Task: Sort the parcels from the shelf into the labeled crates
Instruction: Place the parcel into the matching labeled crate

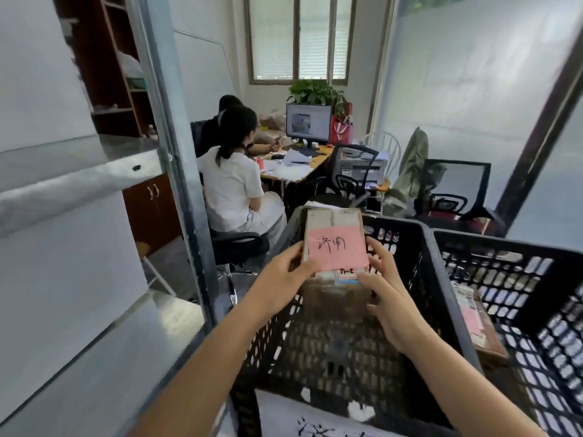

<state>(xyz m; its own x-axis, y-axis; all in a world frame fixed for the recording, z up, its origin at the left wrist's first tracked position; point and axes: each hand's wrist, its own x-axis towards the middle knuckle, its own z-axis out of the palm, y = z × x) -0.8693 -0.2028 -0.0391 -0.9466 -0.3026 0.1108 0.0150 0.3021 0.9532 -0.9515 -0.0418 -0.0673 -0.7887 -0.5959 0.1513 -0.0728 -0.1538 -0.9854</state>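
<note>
Both my hands hold a brown cardboard parcel (333, 227) with a pink handwritten note stuck on its top, above a black plastic crate (422, 244). My left hand (284, 275) grips its left edge, thumb on the pink note. My right hand (389, 291) holds the right edge with fingers spread along the side. The crate bears a white handwritten label (315, 424) on its near wall. A second black crate (504, 247) to the right holds another brown parcel (476, 326) with a pink note.
A metal shelf (79, 175) with a steel upright (176, 159) stands at the left. Beyond the crates, two people sit at a cluttered desk (303, 171) with a monitor. Office chairs (454, 190) stand behind the crates.
</note>
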